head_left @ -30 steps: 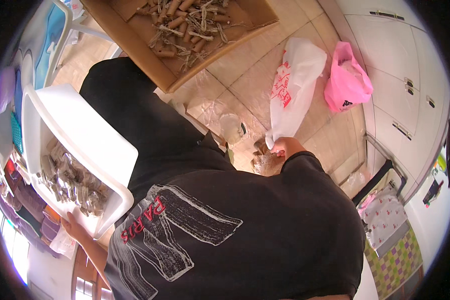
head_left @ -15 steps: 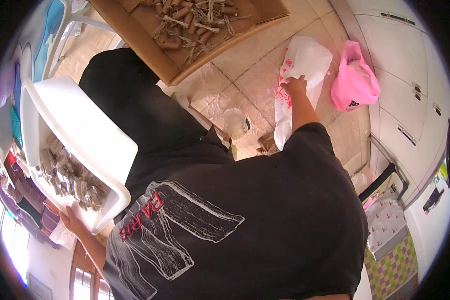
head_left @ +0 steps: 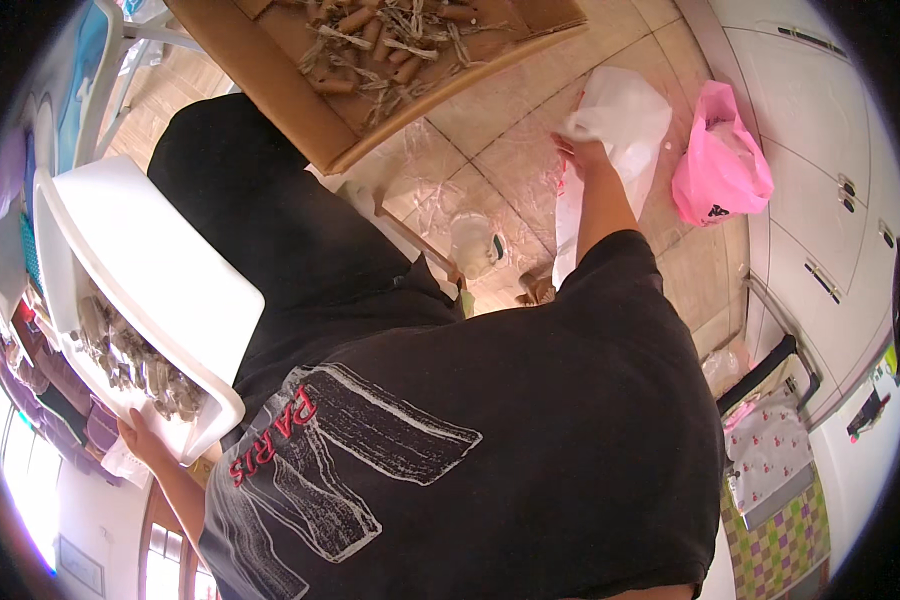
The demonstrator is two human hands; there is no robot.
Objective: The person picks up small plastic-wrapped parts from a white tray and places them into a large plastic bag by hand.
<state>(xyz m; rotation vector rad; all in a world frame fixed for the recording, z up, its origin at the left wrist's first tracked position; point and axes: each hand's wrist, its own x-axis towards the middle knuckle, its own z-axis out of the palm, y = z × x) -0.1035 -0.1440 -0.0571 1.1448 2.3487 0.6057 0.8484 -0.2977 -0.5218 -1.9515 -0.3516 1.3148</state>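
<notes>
Right hand (head_left: 582, 150) on crumpled white plastic bag (head_left: 625, 105), left hand (head_left: 150, 440) at rim of white plastic tub (head_left: 165, 255); can't tell either's opening or grip. Grey-brown bundles (head_left: 140, 360) already in tub beside left hand; remainder unclear.

The room is bright. Strong white light comes from the window (head_left: 15, 440) on the left, which is too bright to see through and has a purple-blue fringe. The white tub (head_left: 160, 260) glares, but the shirt (head_left: 570, 420) is very dark. The clear plastic (head_left: 438, 190) has shiny streaks. The cupboards (head_left: 805, 130) look bent near the round black rim, where small things look fuzzy.
</notes>
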